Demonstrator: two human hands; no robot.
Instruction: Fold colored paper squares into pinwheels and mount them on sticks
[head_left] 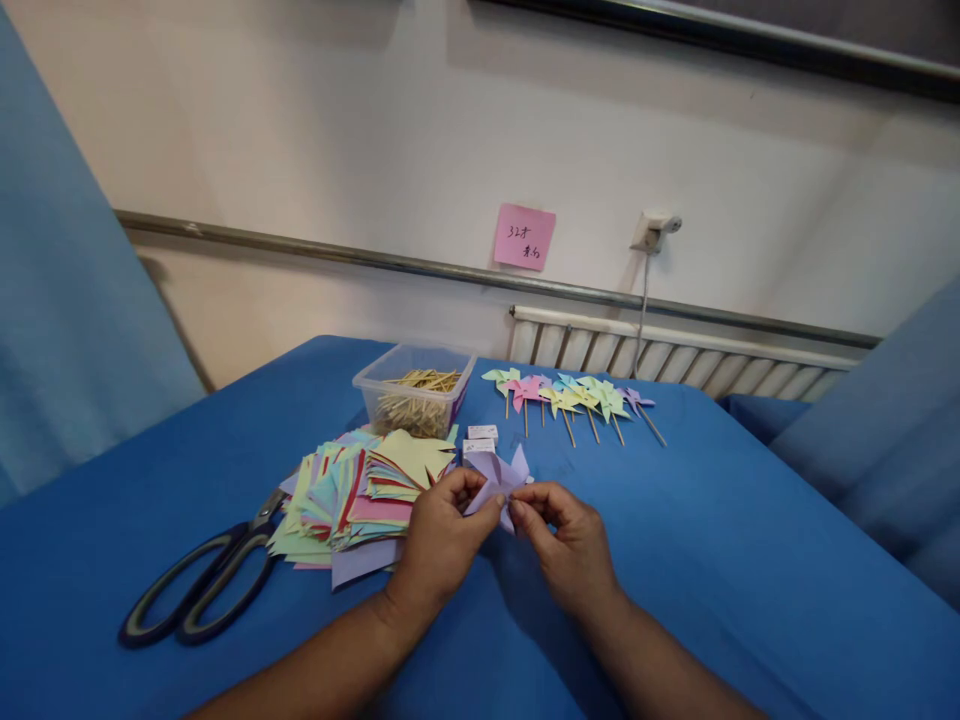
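A pale purple paper pinwheel is held up above the blue cloth, its blades folded inward. My left hand pinches it from the left, with the thumb near its middle. At its right side, the thumb and fingertips of my right hand are pressed together against the pinwheel's centre; whatever is between them is too small to make out. Two small white boxes stand just behind the pinwheel. Left of my hands lies a heap of cut coloured paper squares, partly covered by my left hand.
Large dark-handled scissors lie left of the paper. Behind it stands a clear plastic tub of thin wooden sticks. Several finished pinwheels on sticks lie at the back right. A radiator runs along the wall behind the table.
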